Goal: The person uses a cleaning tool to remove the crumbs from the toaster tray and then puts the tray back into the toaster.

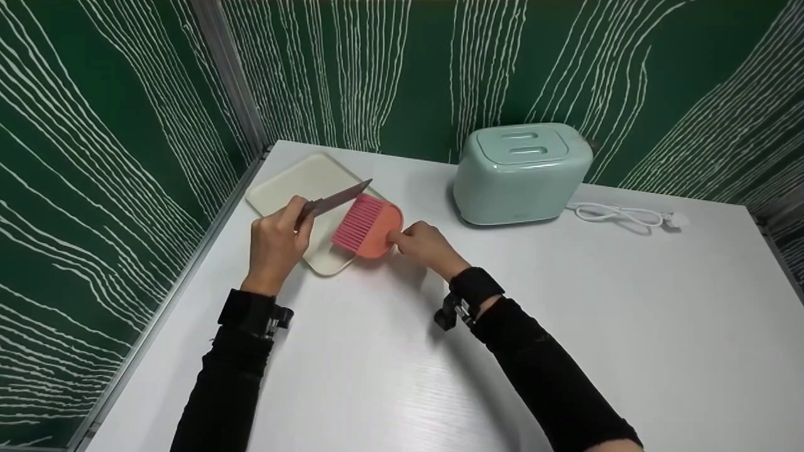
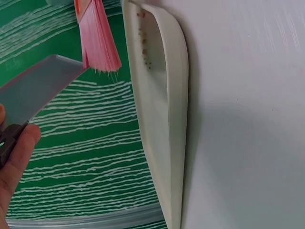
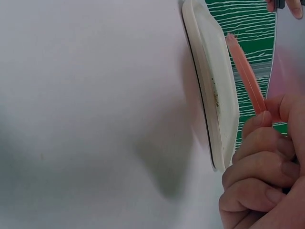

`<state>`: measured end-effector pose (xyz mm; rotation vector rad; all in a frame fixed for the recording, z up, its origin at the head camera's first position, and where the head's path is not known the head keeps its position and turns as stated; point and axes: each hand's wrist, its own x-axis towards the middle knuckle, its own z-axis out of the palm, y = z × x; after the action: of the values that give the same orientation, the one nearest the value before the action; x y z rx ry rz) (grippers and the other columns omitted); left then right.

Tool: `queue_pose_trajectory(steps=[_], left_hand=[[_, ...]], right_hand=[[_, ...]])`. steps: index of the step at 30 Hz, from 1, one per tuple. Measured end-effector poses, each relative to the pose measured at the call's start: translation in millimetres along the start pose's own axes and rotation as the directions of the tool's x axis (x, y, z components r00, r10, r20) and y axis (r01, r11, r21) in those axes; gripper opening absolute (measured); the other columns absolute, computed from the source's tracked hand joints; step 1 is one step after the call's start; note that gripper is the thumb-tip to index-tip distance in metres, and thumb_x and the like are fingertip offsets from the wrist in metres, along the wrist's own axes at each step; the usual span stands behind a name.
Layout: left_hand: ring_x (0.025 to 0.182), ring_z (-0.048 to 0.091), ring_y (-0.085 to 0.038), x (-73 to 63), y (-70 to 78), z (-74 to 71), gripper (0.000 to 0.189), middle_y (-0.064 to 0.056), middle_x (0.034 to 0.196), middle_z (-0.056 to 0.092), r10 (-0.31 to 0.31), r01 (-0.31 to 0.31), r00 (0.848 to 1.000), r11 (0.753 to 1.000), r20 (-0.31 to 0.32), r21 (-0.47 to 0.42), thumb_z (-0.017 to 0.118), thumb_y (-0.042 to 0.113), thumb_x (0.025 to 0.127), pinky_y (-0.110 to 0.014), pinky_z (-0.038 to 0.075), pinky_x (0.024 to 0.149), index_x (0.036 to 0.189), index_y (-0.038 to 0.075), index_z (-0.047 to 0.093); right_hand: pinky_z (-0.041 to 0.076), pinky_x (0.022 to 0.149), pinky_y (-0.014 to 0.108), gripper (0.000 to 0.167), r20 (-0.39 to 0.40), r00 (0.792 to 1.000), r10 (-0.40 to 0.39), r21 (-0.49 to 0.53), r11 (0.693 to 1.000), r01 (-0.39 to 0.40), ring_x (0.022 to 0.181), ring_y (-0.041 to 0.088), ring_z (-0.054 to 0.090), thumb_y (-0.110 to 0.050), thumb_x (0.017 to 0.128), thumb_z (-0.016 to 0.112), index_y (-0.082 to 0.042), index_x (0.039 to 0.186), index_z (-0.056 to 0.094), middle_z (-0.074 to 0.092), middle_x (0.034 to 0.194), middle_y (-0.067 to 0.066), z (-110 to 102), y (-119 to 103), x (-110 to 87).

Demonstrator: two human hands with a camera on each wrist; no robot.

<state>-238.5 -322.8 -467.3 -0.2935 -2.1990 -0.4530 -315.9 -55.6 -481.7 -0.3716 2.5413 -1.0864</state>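
Note:
In the head view, my left hand [image 1: 276, 242] grips the dark handle of a knife [image 1: 342, 198] with a broad grey blade, held above a cream tray [image 1: 270, 194]. My right hand [image 1: 430, 248] pinches the orange back of a small brush [image 1: 380, 232] between thumb and fingers. Its pink bristles point left, towards the blade, over the tray's right side. In the left wrist view the bristle tips hang close by the blade's end; whether they touch is unclear. Brown crumbs [image 2: 144, 43] lie inside the tray.
A mint-green toaster [image 1: 521, 176] with its lid on stands at the back of the white table [image 1: 597, 326]. From it a white cord [image 1: 619, 215] with a plug runs right. Green walls [image 1: 427, 75] with white lines rise behind and to the left.

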Motion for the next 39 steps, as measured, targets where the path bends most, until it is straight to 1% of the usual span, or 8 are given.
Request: queue_pose_trajectory(steps=[5,11,15,20,25,30,36,39], left_hand=[[0.064,0.076,-0.036,0.6,0.3,0.3,0.015,-0.017,0.079,0.077,-0.007,0.007,1.000,1.000,0.006,0.001,0.077,0.010,0.098,-0.055,0.058,0.054,0.103,0.004,0.064],[0.065,0.077,-0.033,0.9,0.2,-0.1,0.013,-0.016,0.081,0.078,0.008,-0.008,1.000,1.000,0.007,0.011,0.075,0.008,0.100,-0.051,0.059,0.055,0.103,0.004,0.064],[0.065,0.076,-0.035,1.1,-1.8,0.1,0.014,-0.016,0.082,0.078,-0.001,0.001,1.000,1.000,0.001,0.025,0.076,0.007,0.099,-0.054,0.058,0.055,0.104,0.004,0.063],[0.065,0.076,-0.037,0.4,-4.0,0.1,0.014,-0.016,0.081,0.078,-0.019,0.019,1.000,0.999,0.003,0.036,0.075,0.007,0.098,-0.056,0.058,0.055,0.104,0.005,0.063],[0.064,0.075,-0.037,-0.7,-4.3,0.2,0.013,-0.016,0.080,0.077,-0.022,0.021,1.000,0.999,0.006,0.032,0.075,0.007,0.099,-0.056,0.057,0.054,0.104,0.005,0.063],[0.060,0.074,-0.035,-0.7,-3.5,0.6,0.014,-0.015,0.077,0.076,-0.011,0.010,1.000,1.000,0.005,0.016,0.076,0.008,0.098,-0.055,0.057,0.053,0.104,0.004,0.063],[0.062,0.075,-0.031,0.8,-3.0,-1.3,0.011,-0.015,0.078,0.076,0.017,-0.017,1.000,1.000,0.006,-0.016,0.075,0.008,0.100,-0.051,0.058,0.053,0.102,0.004,0.064],[0.064,0.076,-0.030,2.5,-2.1,-2.2,0.011,-0.015,0.078,0.077,0.021,-0.021,1.000,0.999,0.003,-0.033,0.075,0.008,0.100,-0.050,0.060,0.054,0.102,0.004,0.065]], right_hand=[[0.029,0.055,0.027,0.040,-0.002,1.000,0.004,0.002,1.000,-0.004,0.059,0.011,0.039,-0.040,0.095,0.058,-0.016,0.063,0.058,0.050,0.064,-0.008,-0.1,-0.2,-0.5],[0.030,0.055,0.026,0.040,0.003,1.000,0.009,-0.006,1.000,-0.009,0.059,0.010,0.039,-0.041,0.095,0.059,-0.017,0.063,0.057,0.051,0.066,-0.008,1.1,2.5,-0.3],[0.030,0.056,0.027,0.040,0.002,1.000,0.018,-0.009,1.000,-0.018,0.060,0.011,0.039,-0.041,0.095,0.059,-0.018,0.063,0.056,0.051,0.067,-0.007,0.9,1.9,-1.1],[0.032,0.057,0.027,0.040,-0.010,1.000,0.013,-0.019,1.000,-0.013,0.063,0.012,0.042,-0.042,0.096,0.058,-0.015,0.068,0.061,0.054,0.072,-0.006,1.0,0.4,-2.2],[0.034,0.059,0.027,0.043,0.003,1.000,-0.004,-0.014,1.000,0.004,0.067,0.012,0.044,-0.044,0.096,0.058,-0.009,0.074,0.066,0.056,0.078,-0.004,2.9,-1.5,-3.2],[0.033,0.057,0.027,0.043,0.006,1.000,-0.015,-0.019,1.000,0.015,0.064,0.012,0.043,-0.043,0.097,0.058,-0.007,0.077,0.069,0.054,0.073,-0.006,4.7,-2.8,-2.6],[0.030,0.055,0.027,0.041,-0.002,1.000,0.004,-0.020,1.000,-0.004,0.059,0.011,0.040,-0.042,0.097,0.058,-0.019,0.063,0.056,0.047,0.063,-0.009,2.5,2.4,0.4],[0.031,0.056,0.027,0.041,-0.011,1.000,0.014,-0.036,0.999,-0.014,0.059,0.011,0.040,-0.041,0.097,0.057,-0.018,0.064,0.057,0.047,0.062,-0.009,1.0,3.3,0.7]])
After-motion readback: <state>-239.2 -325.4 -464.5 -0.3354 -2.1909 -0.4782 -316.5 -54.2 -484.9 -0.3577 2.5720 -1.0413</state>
